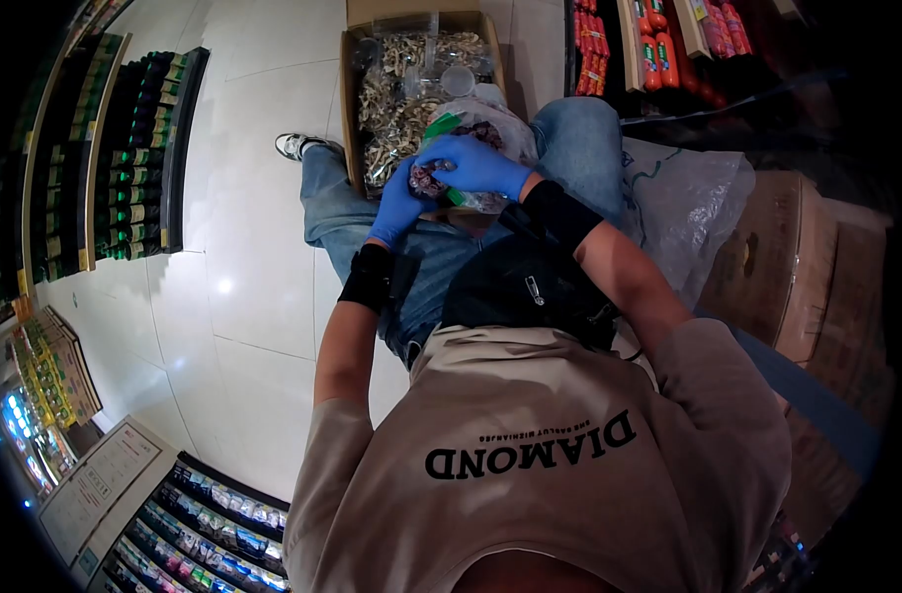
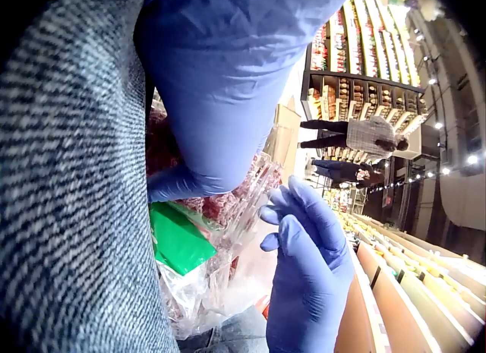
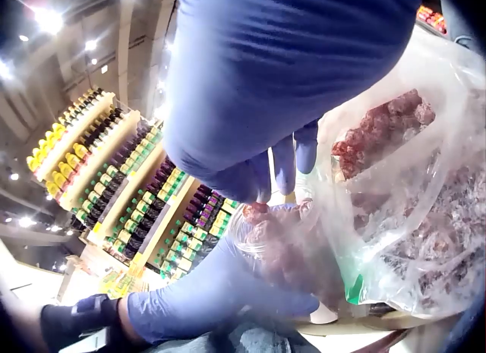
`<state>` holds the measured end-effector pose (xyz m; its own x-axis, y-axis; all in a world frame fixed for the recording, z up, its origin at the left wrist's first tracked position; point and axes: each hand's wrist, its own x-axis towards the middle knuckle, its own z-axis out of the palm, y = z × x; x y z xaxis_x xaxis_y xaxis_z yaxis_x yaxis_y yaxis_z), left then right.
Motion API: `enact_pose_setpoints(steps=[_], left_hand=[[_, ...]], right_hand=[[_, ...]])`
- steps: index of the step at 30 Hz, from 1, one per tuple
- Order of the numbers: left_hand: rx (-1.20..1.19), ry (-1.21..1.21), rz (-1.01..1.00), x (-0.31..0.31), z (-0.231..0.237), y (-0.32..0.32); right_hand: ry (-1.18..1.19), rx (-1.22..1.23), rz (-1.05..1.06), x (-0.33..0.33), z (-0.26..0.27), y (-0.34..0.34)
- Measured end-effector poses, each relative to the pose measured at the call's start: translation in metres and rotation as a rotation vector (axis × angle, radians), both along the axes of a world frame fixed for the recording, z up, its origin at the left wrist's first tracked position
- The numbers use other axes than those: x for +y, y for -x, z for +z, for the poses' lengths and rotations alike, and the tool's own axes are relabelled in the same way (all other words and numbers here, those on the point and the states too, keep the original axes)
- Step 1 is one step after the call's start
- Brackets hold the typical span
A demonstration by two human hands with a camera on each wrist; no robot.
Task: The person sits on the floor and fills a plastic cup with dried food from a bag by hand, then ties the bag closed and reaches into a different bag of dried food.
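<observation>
My blue-gloved left hand (image 1: 401,206) is wrapped round a clear plastic jar (image 3: 277,250) filled with dark red, wrinkled dried fruit, kind not clear. Over the jar's mouth is my right hand (image 1: 478,166), also gloved in blue. Its fingertips (image 3: 282,167) point down onto the fruit at the top, loosely extended in the left wrist view. A clear plastic bag (image 3: 456,72) with more of this fruit lies against the jar, between the person's legs. It carries a green patch (image 2: 182,243). The left palm is partly hidden behind the jar.
An open cardboard box (image 1: 350,119) in front holds pale brown dried pieces and clear empty containers (image 1: 458,80). Bottle shelves (image 1: 139,158) stand left, red packaged goods (image 1: 658,59) at upper right. Brown cartons (image 1: 767,247) and a plastic sheet (image 1: 683,198) lie right.
</observation>
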<state>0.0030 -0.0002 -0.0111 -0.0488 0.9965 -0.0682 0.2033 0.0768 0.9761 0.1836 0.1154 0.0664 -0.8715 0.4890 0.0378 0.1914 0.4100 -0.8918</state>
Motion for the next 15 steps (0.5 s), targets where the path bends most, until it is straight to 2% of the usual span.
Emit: enact_pose_setpoints(steps=[1,3,6,9,13,15], left_hand=[[-0.023,0.004,0.008,0.000,0.000,0.000],[-0.025,0.002,0.005,0.000,-0.001,0.000],[-0.009,0.004,-0.001,0.000,0.000,0.000],[0.024,0.030,-0.003,0.000,0.003,0.001],[0.012,0.032,-0.014,0.001,0.000,0.002],[-0.020,0.029,-0.012,0.000,0.001,0.000]], right_hand=[[0.000,0.000,0.000,-0.001,-0.003,0.001],[-0.177,0.000,-0.061,-0.002,-0.006,0.003],[-0.196,-0.096,-0.148,-0.002,-0.005,0.007],[-0.242,-0.043,-0.080,-0.001,-0.016,0.012],[-0.236,-0.037,-0.087,-0.002,-0.015,0.013],[-0.059,-0.014,-0.164,-0.003,-0.011,0.010]])
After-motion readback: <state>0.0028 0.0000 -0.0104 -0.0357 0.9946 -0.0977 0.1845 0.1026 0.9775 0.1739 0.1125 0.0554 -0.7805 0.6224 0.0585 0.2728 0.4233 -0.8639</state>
